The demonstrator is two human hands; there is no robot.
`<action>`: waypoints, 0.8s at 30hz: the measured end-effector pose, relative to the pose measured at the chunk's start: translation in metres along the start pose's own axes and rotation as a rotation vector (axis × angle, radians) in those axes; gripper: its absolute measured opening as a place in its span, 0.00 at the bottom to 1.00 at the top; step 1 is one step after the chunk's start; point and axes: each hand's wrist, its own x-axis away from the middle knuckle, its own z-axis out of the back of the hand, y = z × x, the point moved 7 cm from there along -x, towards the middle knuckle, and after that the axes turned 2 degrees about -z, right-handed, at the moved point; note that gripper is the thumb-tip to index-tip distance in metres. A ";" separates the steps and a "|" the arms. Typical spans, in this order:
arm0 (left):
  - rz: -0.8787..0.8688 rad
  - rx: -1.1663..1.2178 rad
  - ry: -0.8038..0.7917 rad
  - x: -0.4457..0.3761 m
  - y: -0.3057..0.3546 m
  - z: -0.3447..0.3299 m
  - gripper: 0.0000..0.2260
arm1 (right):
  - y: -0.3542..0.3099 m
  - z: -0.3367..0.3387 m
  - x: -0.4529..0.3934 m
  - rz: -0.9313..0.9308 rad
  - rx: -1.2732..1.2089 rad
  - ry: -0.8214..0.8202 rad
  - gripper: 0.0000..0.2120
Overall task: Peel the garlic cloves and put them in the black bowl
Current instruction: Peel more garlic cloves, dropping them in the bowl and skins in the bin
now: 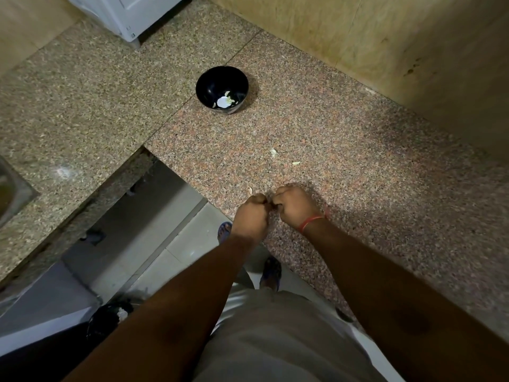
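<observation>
Head view: a person stands at the corner of a speckled granite surface (344,133), both fists drawn together just above its near edge. The left hand (252,215) and the right hand (296,206) meet knuckle to knuckle, fingers curled tight and turned inward, the posture of someone working a papery skin loose between fingertips. What they pinch is hidden inside the fists; a garlic clove is the likely object, but it cannot be seen. A red thread bracelet (311,223) circles the right wrist.

The black bowl (222,89) stands well beyond the hands, up and slightly left of them, set back so the peeling happens clear of it. At its bottom lie a few pale pieces (225,102), judged to be peeled cloves already dropped in, so the task looks partly done.

Between hands and bowl, closer to the hands, two pale scraps (273,152) rest on the stone, with another sliver (250,189) just beyond the left knuckles. They look like shed skin or small cloves; which, the frame does not settle.

Far to the left of the hands a steel sink (11,194) edges into view, and beyond the bowl a white appliance (129,17) sits by the wall. Below the forearms, sandalled feet (271,272) show on the tiled floor.
</observation>
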 end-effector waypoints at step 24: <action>0.867 0.854 0.459 0.170 -0.162 0.015 0.06 | -0.127 -0.108 0.008 -0.370 -0.980 -0.147 0.12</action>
